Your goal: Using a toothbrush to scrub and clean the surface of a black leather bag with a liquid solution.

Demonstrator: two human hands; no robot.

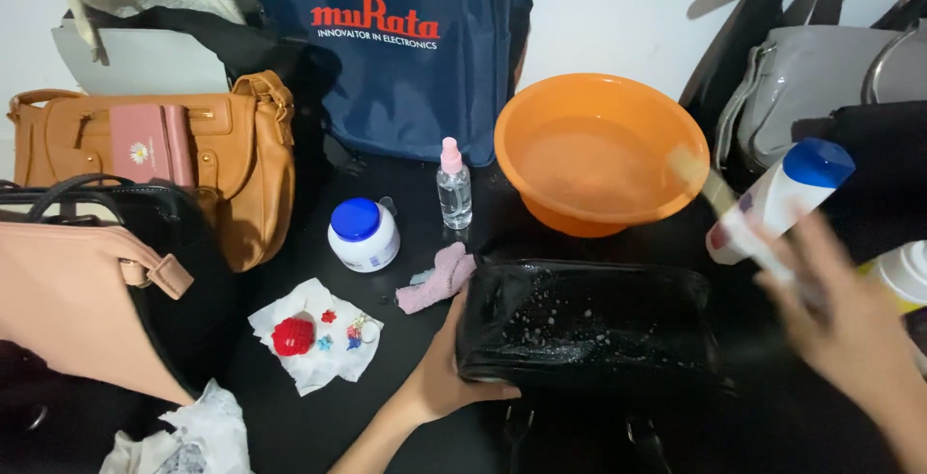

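Your left hand (pixel 439 377) lies flat against the left end of the glossy black bag (pixel 589 329), fingers pressed together along its side and thumb on the near face, steadying it rather than pinching. Your right hand (pixel 850 329) is blurred; you cannot tell how far its grip is spread, though it sits just beside the lower end of a white bottle with a blue cap (pixel 777 199), which tilts up toward the far right.

The black bag sits near the front middle of the dark bench (pixel 290 426), its shiny top speckled with pale droplets. Just behind it stands an orange basin (pixel 599 151); a pink cloth (pixel 439 279) lies touching the bag's far-left corner. Beyond that stand a small spray bottle (pixel 453 184) and a white jar with a blue lid (pixel 363 234). Handbags crowd the left edge, leaving open bench only between them and the black bag, partly taken by a white tissue with small trinkets (pixel 314 334).
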